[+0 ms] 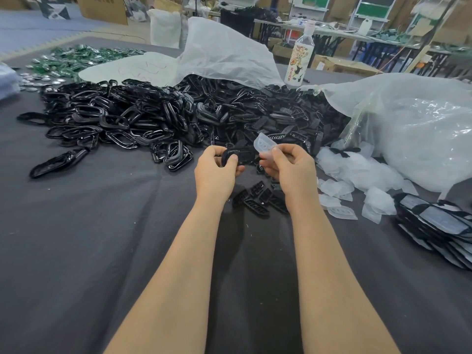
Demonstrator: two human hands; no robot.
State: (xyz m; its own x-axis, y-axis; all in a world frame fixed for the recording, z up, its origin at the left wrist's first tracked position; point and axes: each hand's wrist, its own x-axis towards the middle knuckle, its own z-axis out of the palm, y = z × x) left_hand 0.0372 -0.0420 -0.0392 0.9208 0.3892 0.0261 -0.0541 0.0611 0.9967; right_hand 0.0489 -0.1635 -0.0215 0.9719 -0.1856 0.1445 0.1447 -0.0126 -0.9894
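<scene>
Left grip [217,167]: grasping a black shell [241,155], fingers curled round its near end, raised above the desk [102,251] just in front of the heaps. Right grip [288,167]: pinching a clear pad [264,145] by its lower edge between thumb and fingertips. The pad stands tilted, its round dimples facing me, its free end just over the right end of the shell. I cannot tell whether pad and shell touch.

Assessment: I judge the step in hand to be seating the pad in the shell.

Recommendations:
- I turn the shell so its open face looks at the pad, with my left fingers off that face.
- I line up the dimples with the shell's openings before pressing.
- I set one end in first, then press along the length. The pad looks thin and soft and may fold if pushed flat all at once.
- I check that the edge sits flush all round before putting the piece down.

Surroundings: black frames [115,123] heaped to the left, slotted pieces [281,118] heaped behind, spare pads [357,172] near the plastic bag [421,129], and a few loose black parts [260,198] on the desk under my wrists.
</scene>
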